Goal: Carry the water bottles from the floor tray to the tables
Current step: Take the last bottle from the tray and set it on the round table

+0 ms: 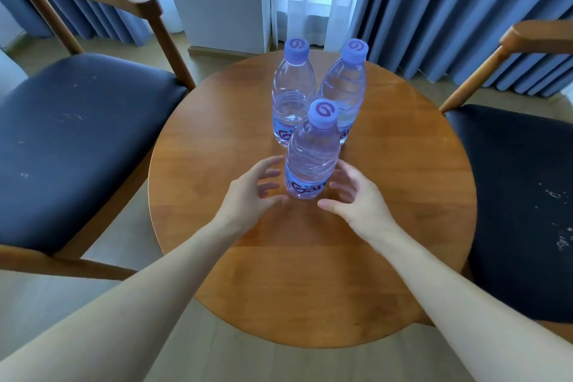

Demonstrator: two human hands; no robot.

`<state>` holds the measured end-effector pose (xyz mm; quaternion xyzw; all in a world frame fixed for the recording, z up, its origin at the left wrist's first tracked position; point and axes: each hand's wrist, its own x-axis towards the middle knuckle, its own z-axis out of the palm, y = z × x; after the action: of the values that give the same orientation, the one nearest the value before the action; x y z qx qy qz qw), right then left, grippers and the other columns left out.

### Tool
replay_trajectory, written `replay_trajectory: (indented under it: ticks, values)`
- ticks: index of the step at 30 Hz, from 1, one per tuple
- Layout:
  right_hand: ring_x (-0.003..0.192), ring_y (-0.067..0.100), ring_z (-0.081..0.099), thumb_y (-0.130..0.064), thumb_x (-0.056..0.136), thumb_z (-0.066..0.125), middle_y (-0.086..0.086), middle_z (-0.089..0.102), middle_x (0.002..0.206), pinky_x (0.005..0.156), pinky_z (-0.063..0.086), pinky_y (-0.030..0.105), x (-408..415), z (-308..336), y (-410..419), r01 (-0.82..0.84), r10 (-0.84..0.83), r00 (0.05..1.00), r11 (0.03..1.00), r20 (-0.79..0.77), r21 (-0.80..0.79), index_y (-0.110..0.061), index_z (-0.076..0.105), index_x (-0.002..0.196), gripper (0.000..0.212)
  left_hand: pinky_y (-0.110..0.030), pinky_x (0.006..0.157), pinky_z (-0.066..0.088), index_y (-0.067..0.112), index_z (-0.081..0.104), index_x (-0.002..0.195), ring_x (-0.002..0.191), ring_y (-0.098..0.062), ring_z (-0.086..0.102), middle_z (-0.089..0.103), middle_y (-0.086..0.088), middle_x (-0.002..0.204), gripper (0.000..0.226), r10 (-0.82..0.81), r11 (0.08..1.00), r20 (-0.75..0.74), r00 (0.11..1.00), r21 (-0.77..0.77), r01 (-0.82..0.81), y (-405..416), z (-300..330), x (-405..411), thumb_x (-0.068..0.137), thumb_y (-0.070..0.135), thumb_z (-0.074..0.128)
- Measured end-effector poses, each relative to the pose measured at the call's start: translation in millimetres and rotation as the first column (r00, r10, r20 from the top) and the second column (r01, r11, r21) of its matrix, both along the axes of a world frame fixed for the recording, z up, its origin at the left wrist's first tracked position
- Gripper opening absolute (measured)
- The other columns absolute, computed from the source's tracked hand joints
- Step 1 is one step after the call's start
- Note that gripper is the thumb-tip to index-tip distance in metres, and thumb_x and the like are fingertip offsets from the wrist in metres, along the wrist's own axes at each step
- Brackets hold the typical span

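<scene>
Three clear water bottles with purple caps stand upright on a round wooden table [387, 195]. The nearest bottle [311, 158] stands in front; a second bottle [293, 93] is behind it to the left and a third bottle [345, 87] behind to the right. My left hand [251, 192] is just left of the nearest bottle's base, fingers spread. My right hand [356, 195] is just right of it, fingers apart. Neither hand grips the bottle; small gaps show on both sides. No floor tray is in view.
A wooden chair with a dark blue seat [77, 139] stands left of the table. Another dark-seated chair [521, 201] stands to the right. Blue curtains [449, 9] and white sheers hang behind. Light floor shows in front of the table.
</scene>
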<state>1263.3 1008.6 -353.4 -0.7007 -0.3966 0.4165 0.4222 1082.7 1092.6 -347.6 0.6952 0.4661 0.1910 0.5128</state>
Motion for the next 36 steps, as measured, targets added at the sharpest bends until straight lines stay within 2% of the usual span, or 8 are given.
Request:
replay_trajectory:
  ticks: [2, 4, 7, 10, 13, 23, 30, 36]
  values:
    - [0.096, 0.015, 0.063, 0.0, 0.069, 0.078, -0.01, 0.062, 0.106, 0.092, 0.049, 0.03, -3.6, -5.4, 3.8, 0.02, -0.02, 0.999, 1.0, 0.025, 0.012, -0.028, 0.046, 0.133, 0.077, -0.012, 0.08, 0.052, 0.034, 0.049, 0.129, 0.09, -0.001, 0.066, 0.063, 0.003, 0.116, 0.067, 0.012, 1.0, 0.013, 1.0, -0.006, -0.012, -2.1, -3.6, 5.7, 0.074, 0.008, 0.076]
    - [0.084, 0.014, 0.066, 0.001, 0.069, 0.077, -0.007, 0.063, 0.096, 0.087, 0.052, 0.029, -8.1, -8.8, 7.2, 0.041, -0.041, 0.998, 0.999, 0.036, 0.005, -0.026, 0.048, 0.131, 0.074, -0.007, 0.075, 0.051, 0.034, 0.05, 0.128, 0.085, -0.002, 0.068, 0.064, 0.007, 0.112, 0.064, 0.048, 0.999, 0.014, 0.999, -0.001, -0.048, -2.4, -5.1, 11.6, 0.074, 0.011, 0.077]
    - [0.081, 0.016, 0.068, -0.003, 0.069, 0.078, -0.002, 0.063, 0.091, 0.083, 0.053, 0.027, -12.4, -11.9, 11.6, 0.089, -0.089, 0.996, 0.996, 0.026, 0.008, -0.027, 0.051, 0.125, 0.067, -0.005, 0.07, 0.05, 0.029, 0.055, 0.125, 0.08, -0.002, 0.068, 0.065, 0.008, 0.109, 0.059, 0.102, 0.995, 0.014, 0.995, -0.005, -0.102, -0.5, -6.2, 17.2, 0.073, 0.012, 0.077]
    - [0.079, 0.017, 0.067, -0.008, 0.068, 0.08, -0.004, 0.061, 0.086, 0.076, 0.051, 0.024, -13.2, -12.5, 15.3, 0.142, -0.142, 0.99, 0.99, 0.022, 0.01, -0.027, 0.05, 0.108, 0.054, -0.009, 0.071, 0.052, 0.027, 0.057, 0.119, 0.081, -0.002, 0.068, 0.066, 0.005, 0.108, 0.053, 0.124, 0.992, 0.021, 0.992, -0.014, -0.123, -1.0, -8.4, 18.8, 0.073, 0.012, 0.077]
    - [0.079, 0.018, 0.066, -0.005, 0.07, 0.078, -0.003, 0.06, 0.088, 0.076, 0.05, 0.024, -11.8, -14.0, 17.6, 0.159, -0.16, 0.987, 0.987, 0.013, 0.007, -0.025, 0.047, 0.103, 0.049, -0.012, 0.074, 0.053, 0.027, 0.058, 0.116, 0.083, -0.002, 0.068, 0.066, 0.005, 0.107, 0.05, 0.156, 0.988, 0.031, 0.987, -0.026, -0.155, -1.6, -11.3, 20.4, 0.072, 0.012, 0.078]
    - [0.079, 0.016, 0.065, -0.006, 0.073, 0.077, -0.001, 0.06, 0.087, 0.079, 0.051, 0.026, 0.4, -15.7, 33.8, 0.2, -0.2, 0.979, 0.98, 0.031, 0.004, -0.018, 0.051, 0.113, 0.049, 0.0, 0.062, 0.046, 0.024, 0.057, 0.118, 0.077, 0.003, 0.064, 0.063, 0.006, 0.104, 0.052, 0.171, 0.984, 0.039, 0.984, -0.06, -0.169, 13.9, -8.2, 38.5, 0.072, 0.013, 0.078]
    - [0.083, 0.019, 0.066, -0.006, 0.073, 0.076, 0.008, 0.064, 0.095, 0.075, 0.049, 0.021, 7.1, -12.9, 42.3, 0.182, -0.183, 0.98, 0.983, 0.075, 0.026, -0.028, 0.048, 0.105, 0.048, 0.001, 0.061, 0.045, 0.022, 0.058, 0.119, 0.072, 0.007, 0.06, 0.062, 0.007, 0.102, 0.051, 0.195, 0.98, 0.036, 0.98, -0.05, -0.193, 20.4, -8.2, 45.6, 0.073, 0.012, 0.077]
    - [0.079, 0.016, 0.065, -0.007, 0.073, 0.077, 0.005, 0.065, 0.091, 0.071, 0.047, 0.016, 7.8, -12.2, 45.3, 0.19, -0.192, 0.976, 0.981, 0.101, 0.035, -0.028, 0.048, 0.103, 0.047, -0.002, 0.061, 0.046, 0.02, 0.058, 0.122, 0.069, 0.009, 0.058, 0.066, 0.002, 0.11, 0.05, 0.195, 0.98, 0.016, 0.981, -0.035, -0.194, 24.8, -9.0, 48.3, 0.075, 0.008, 0.074]
